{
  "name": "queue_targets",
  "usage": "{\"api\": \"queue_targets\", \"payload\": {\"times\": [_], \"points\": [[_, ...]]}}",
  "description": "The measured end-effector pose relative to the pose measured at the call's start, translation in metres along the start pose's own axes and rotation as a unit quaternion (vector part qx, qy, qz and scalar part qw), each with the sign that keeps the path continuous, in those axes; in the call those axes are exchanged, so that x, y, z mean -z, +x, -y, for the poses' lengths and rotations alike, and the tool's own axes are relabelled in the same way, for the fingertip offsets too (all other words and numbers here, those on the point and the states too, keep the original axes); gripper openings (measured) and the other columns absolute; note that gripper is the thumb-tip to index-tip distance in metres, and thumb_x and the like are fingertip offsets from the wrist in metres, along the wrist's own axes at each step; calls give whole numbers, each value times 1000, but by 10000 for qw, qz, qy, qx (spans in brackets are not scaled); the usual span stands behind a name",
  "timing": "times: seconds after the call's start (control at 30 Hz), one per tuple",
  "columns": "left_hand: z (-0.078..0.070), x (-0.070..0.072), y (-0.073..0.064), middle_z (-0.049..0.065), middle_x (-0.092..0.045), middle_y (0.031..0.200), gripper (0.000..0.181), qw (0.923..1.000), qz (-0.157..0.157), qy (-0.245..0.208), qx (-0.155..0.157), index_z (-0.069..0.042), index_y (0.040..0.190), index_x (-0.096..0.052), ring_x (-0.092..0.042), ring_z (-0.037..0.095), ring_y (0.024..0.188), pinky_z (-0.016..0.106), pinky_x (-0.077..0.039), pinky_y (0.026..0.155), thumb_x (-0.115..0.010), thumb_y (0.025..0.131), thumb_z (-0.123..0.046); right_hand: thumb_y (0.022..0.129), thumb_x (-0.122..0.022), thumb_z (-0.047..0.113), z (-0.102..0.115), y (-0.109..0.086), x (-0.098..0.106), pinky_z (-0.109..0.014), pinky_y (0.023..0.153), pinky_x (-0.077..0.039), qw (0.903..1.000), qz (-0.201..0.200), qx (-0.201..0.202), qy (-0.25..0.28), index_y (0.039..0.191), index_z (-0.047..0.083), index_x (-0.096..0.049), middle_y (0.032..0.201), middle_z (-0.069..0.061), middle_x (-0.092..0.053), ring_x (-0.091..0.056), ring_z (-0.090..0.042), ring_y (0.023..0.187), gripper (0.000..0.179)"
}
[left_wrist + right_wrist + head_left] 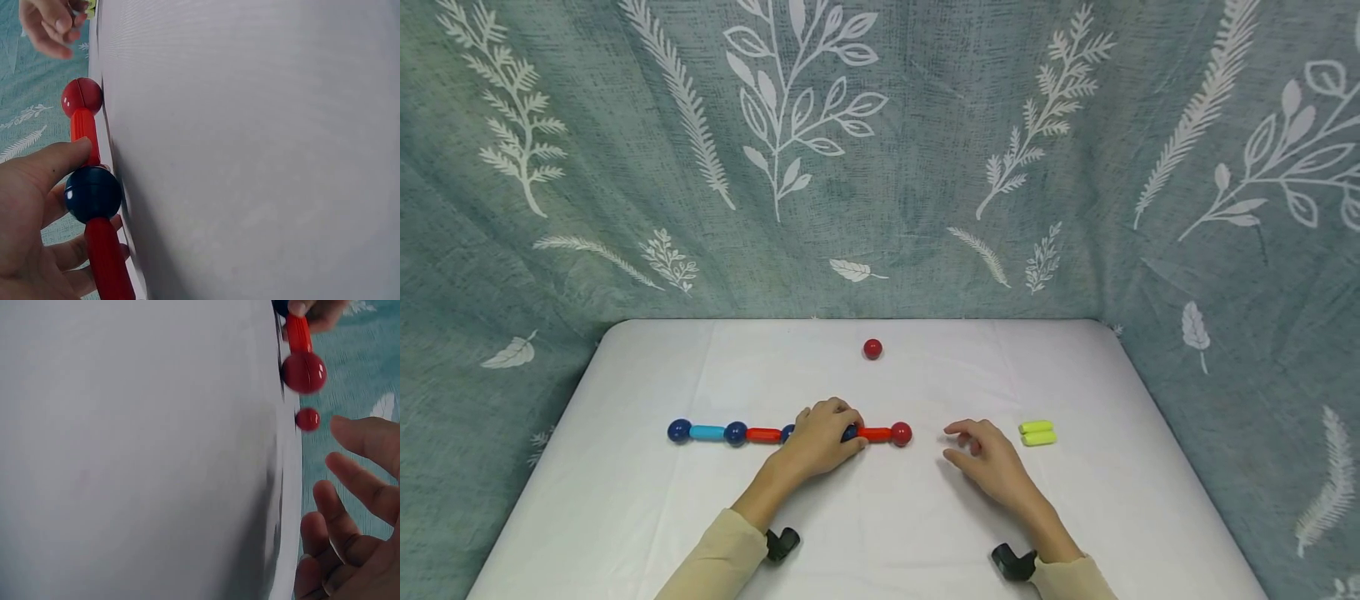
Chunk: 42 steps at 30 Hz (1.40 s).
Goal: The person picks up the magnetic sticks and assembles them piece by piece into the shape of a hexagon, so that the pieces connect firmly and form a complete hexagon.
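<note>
A straight chain of balls and rods lies across the table. From the left it has a dark blue ball [680,431], a light blue rod [707,433], another dark blue ball [736,433] and a red rod [763,435]. My left hand [822,437] covers part of the chain and grips it around a dark blue ball [94,194], thumb against the red rod [85,131] beyond. That rod joins a red ball [901,433] at the chain's right end. Just right of that end my right hand [988,462] hovers, fingers loosely bent and holding nothing.
Two yellow-green rods [1037,433] lie side by side to the right of my right hand. A loose red ball [872,349] sits near the far edge of the white table [775,358]. Behind it hangs a green leaf-patterned curtain [917,167].
</note>
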<state>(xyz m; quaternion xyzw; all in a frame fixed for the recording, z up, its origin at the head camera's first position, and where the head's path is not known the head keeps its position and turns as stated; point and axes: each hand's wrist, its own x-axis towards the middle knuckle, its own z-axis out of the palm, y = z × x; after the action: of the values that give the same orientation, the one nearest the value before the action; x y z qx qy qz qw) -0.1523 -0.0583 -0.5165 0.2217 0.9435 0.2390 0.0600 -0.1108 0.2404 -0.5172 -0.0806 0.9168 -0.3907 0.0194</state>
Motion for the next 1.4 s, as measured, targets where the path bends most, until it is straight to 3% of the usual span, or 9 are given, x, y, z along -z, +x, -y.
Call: {"api": "queue_targets", "payload": {"times": [0.37,0.73,0.97,1.4], "points": [[2,-5,1,7,-59,122,22,9999,27,129,47,-23,105,-71,-51,30,120,64,-35,101,-70,93,-41,87,-79,10,-43,-26,44,-28,66,-41,9983,-473,-56,-331,116,9,-70,96,-7,-60,-50,-20,80,31],[1,-3,1,7,-59,122,21,9999,4,120,36,-23,104,-71,-51,30,120,64,-34,102,-70,93,-41,91,-75,16,-73,-27,79,-31,65,-42,9932,-794,-470,-710,119,6,-68,98,-9,-62,-51,-19,80,30],[0,-1,1,7,-59,123,22,9999,53,85,63,-22,105,-71,-51,30,121,64,-34,103,-71,93,-41,91,-73,11,-88,-26,84,-33,62,-39,9901,-800,-835,-801,121,3,-65,99,-13,-58,-47,-22,79,33],[2,-2,-1,6,-60,121,23,9999,-25,100,21,-21,105,-72,-53,30,119,65,-35,102,-71,93,-42,89,-75,9,-91,-26,86,-36,64,-40,9915,-500,-975,-702,116,-1,-67,98,-15,-60,-48,-24,80,30]]}}
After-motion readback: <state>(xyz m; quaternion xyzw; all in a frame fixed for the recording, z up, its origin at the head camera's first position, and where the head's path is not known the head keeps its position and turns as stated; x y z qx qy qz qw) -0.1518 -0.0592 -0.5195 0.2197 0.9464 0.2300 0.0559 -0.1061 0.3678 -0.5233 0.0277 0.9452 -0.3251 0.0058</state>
